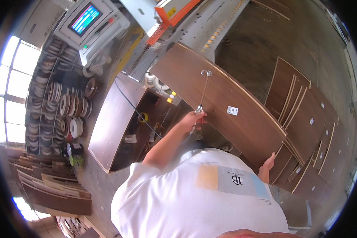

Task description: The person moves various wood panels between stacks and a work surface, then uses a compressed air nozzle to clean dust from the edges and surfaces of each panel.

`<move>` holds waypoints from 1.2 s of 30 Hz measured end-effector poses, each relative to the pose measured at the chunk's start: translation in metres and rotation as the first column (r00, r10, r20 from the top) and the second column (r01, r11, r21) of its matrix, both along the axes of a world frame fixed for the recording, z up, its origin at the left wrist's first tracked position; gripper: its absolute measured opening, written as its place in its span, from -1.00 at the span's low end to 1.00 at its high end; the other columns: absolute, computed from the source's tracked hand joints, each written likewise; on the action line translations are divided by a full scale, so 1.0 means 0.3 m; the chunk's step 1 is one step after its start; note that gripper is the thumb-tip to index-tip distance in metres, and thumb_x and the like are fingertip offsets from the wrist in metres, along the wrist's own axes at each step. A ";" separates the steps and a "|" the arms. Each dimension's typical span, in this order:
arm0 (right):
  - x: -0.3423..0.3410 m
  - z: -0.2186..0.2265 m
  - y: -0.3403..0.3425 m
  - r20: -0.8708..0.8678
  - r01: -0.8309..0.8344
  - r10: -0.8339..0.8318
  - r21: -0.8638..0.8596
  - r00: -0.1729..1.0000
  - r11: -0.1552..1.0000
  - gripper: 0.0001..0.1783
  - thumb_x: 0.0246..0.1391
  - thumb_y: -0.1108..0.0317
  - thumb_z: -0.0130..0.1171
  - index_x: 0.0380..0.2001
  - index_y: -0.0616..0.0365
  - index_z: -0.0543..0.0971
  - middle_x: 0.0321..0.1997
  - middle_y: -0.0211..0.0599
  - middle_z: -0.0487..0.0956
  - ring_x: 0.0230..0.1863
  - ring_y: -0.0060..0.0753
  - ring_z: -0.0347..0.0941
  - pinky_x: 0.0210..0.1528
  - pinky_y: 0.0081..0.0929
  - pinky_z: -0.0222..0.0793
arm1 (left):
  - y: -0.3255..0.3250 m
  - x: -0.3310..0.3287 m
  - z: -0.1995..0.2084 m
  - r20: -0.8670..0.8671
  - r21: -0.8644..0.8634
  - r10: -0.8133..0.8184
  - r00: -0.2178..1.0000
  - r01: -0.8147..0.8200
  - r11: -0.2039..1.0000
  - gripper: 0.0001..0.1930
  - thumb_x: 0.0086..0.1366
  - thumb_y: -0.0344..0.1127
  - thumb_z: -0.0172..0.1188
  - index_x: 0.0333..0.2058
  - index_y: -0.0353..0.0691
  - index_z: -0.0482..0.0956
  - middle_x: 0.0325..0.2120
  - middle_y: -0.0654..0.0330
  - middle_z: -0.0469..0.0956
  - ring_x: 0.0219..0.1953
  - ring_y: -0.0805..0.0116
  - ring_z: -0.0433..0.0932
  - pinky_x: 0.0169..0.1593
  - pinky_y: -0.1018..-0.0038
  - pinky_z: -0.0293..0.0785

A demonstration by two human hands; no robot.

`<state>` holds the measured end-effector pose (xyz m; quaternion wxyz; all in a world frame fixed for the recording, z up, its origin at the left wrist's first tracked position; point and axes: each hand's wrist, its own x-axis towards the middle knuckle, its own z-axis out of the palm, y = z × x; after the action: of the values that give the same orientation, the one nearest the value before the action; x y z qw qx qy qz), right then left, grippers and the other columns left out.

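Observation:
My left hand [194, 119] is closed round the handle of an air blow gun [199, 109] with a long thin metal tube. The tube's bright, bent tip [206, 73] lies over the face of a long brown wood panel [226, 95]. A dark hose [133, 104] runs from the gun off to the left. My right hand [268, 163] grips the panel's near right end, thumb along the edge. The panel slants from the machine at the far left to my body at the near right. It bears a white label [232, 110].
Stacked brown panels [305, 123] stand to the right. On the left are a brown cabinet [119, 119], a rack of edging rolls [67, 95] and a board stack [51, 182]. A machine with a screen [84, 19] and orange guard [170, 18] stands ahead.

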<state>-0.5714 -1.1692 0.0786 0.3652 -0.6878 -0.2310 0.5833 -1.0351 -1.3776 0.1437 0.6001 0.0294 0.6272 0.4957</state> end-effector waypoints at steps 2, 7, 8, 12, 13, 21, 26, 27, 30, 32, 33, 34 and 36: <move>-0.081 0.001 0.048 -0.076 -0.067 0.065 -0.019 0.995 0.998 -0.29 0.29 -0.06 0.06 0.22 0.40 0.44 0.24 -0.09 0.52 0.19 -0.07 0.48 0.22 -0.20 0.40 | -0.067 -0.068 0.022 -0.065 -0.010 0.081 0.995 -0.082 0.997 -0.63 0.45 0.04 0.15 -0.02 -0.13 0.56 -0.14 0.21 0.60 -0.09 0.31 0.67 -0.32 0.33 0.51; -0.292 0.067 0.118 -0.195 -0.226 0.225 0.016 0.955 0.974 -0.32 0.29 -0.04 0.08 0.22 0.35 0.44 0.22 -0.13 0.53 0.19 -0.13 0.48 0.22 -0.23 0.39 | -0.282 -0.348 0.017 -0.421 -0.197 0.067 0.905 -0.163 0.967 -0.53 0.46 0.11 0.08 -0.11 -0.26 0.50 -0.32 0.04 0.66 -0.25 0.25 0.71 -0.39 0.30 0.52; -0.317 0.077 0.131 -0.200 -0.251 0.247 0.008 0.948 0.968 -0.33 0.30 -0.04 0.08 0.22 0.34 0.44 0.22 -0.15 0.53 0.19 -0.14 0.48 0.22 -0.24 0.39 | -0.328 -0.417 0.029 -0.523 -0.253 0.059 0.850 -0.221 0.942 -0.48 0.46 0.15 0.04 -0.13 -0.31 0.48 -0.37 -0.01 0.66 -0.30 0.19 0.72 -0.40 0.28 0.54; -0.345 0.080 0.198 -0.180 -0.352 0.354 0.045 0.918 0.935 -0.36 0.34 -0.05 0.05 0.22 0.29 0.45 0.22 -0.21 0.53 0.20 -0.20 0.47 0.22 -0.27 0.39 | -0.546 -0.639 0.027 -0.841 -0.450 -0.149 0.521 -0.520 0.726 -0.33 0.44 0.25 -0.02 -0.10 -0.43 0.41 -0.37 -0.21 0.65 -0.46 -0.04 0.68 -0.43 0.13 0.53; -0.365 0.080 0.202 -0.177 -0.404 0.409 0.061 0.895 0.913 -0.37 0.36 -0.06 0.04 0.22 0.27 0.45 0.22 -0.22 0.53 0.20 -0.22 0.47 0.22 -0.28 0.39 | -0.688 -0.703 -0.014 -0.854 -0.420 -0.104 0.511 -0.557 0.716 -0.33 0.43 0.25 0.00 -0.10 -0.44 0.41 -0.39 -0.19 0.64 -0.50 -0.02 0.66 -0.46 0.14 0.51; -0.301 0.092 0.241 0.081 -0.526 0.521 0.058 0.850 0.849 -0.23 0.40 -0.18 -0.07 0.33 0.31 0.37 0.38 -0.17 0.41 0.36 -0.26 0.32 0.37 -0.37 0.18 | -0.489 -0.669 0.024 -0.576 -0.237 0.340 0.743 -0.550 0.801 -0.58 0.46 0.10 0.03 -0.33 -0.19 0.39 -0.72 0.22 0.37 -0.81 0.38 0.30 -0.74 0.39 0.18; -0.246 0.029 0.235 0.163 -0.439 0.433 0.006 0.887 0.898 -0.08 0.31 -0.42 -0.16 0.31 0.23 0.41 0.30 -0.22 0.48 0.24 -0.36 0.41 0.22 -0.36 0.32 | -0.153 -0.204 0.057 -0.573 -0.466 -0.528 0.626 0.281 0.839 -0.50 0.42 0.13 0.07 -0.15 -0.29 0.50 -0.48 -0.03 0.60 -0.47 0.06 0.59 -0.40 0.16 0.48; -0.236 0.028 0.239 0.114 -0.411 0.416 -0.065 0.902 0.909 -0.08 0.30 -0.44 -0.16 0.29 0.20 0.44 0.26 -0.24 0.52 0.18 -0.39 0.45 0.15 -0.35 0.37 | -0.116 -0.074 0.075 -0.586 -0.470 -0.657 0.475 0.461 0.753 -0.48 0.42 0.15 0.06 -0.14 -0.30 0.49 -0.39 -0.07 0.62 -0.35 -0.03 0.61 -0.28 0.12 0.50; -0.221 0.035 0.239 0.011 -0.396 0.402 -0.149 0.915 0.906 -0.14 0.24 -0.49 -0.13 0.14 0.06 0.55 -0.02 -0.40 0.62 -0.10 -0.51 0.52 -0.11 -0.37 0.46 | -0.132 0.114 0.087 -0.546 -0.459 -0.799 0.253 0.707 0.538 -0.45 0.40 0.20 0.04 -0.07 -0.26 0.49 -0.22 -0.14 0.67 -0.10 -0.18 0.63 -0.05 0.07 0.54; -0.203 0.012 0.255 -0.011 -0.427 0.432 -0.175 0.902 0.887 -0.17 0.24 -0.49 -0.12 0.09 0.06 0.57 -0.12 -0.44 0.63 -0.16 -0.53 0.52 -0.14 -0.40 0.46 | -0.190 0.129 0.084 -0.413 -0.432 -0.867 0.278 0.778 0.456 -0.45 0.38 0.20 0.09 0.04 -0.18 0.54 -0.21 -0.12 0.67 -0.08 -0.14 0.63 -0.05 0.13 0.54; -0.184 0.000 0.269 -0.031 -0.442 0.443 -0.154 0.896 0.883 -0.19 0.24 -0.48 -0.10 0.06 0.06 0.58 -0.18 -0.47 0.62 -0.20 -0.54 0.53 -0.18 -0.42 0.47 | -0.232 0.111 0.101 -0.428 -0.442 -0.856 0.292 0.758 0.479 -0.44 0.36 0.20 0.11 0.05 -0.18 0.54 -0.20 -0.12 0.67 -0.08 -0.13 0.64 -0.04 0.13 0.54; -0.164 -0.025 0.274 -0.053 -0.457 0.454 -0.139 0.889 0.879 -0.21 0.24 -0.46 -0.07 0.03 0.06 0.59 -0.24 -0.49 0.62 -0.24 -0.55 0.53 -0.22 -0.43 0.47 | -0.288 0.057 0.154 -0.437 -0.455 -0.847 0.304 0.737 0.499 -0.42 0.35 0.21 0.13 0.06 -0.18 0.54 -0.19 -0.12 0.67 -0.08 -0.12 0.64 -0.04 0.14 0.54; -0.203 0.006 0.266 -0.017 -0.483 0.484 -0.100 0.875 0.870 -0.29 0.29 -0.35 -0.01 0.09 0.08 0.57 -0.13 -0.38 0.64 -0.18 -0.43 0.59 -0.19 -0.33 0.55 | -0.464 -0.080 0.201 -0.478 -0.540 -0.818 0.319 0.628 0.561 -0.42 0.32 0.18 0.20 0.08 -0.18 0.55 -0.18 -0.12 0.67 -0.07 -0.09 0.65 -0.02 0.16 0.54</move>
<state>-0.6323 -1.0893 0.0805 0.1715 -0.6286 -0.3672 0.6638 -1.0590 -1.5169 0.2040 0.4762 0.4128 0.7756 0.0356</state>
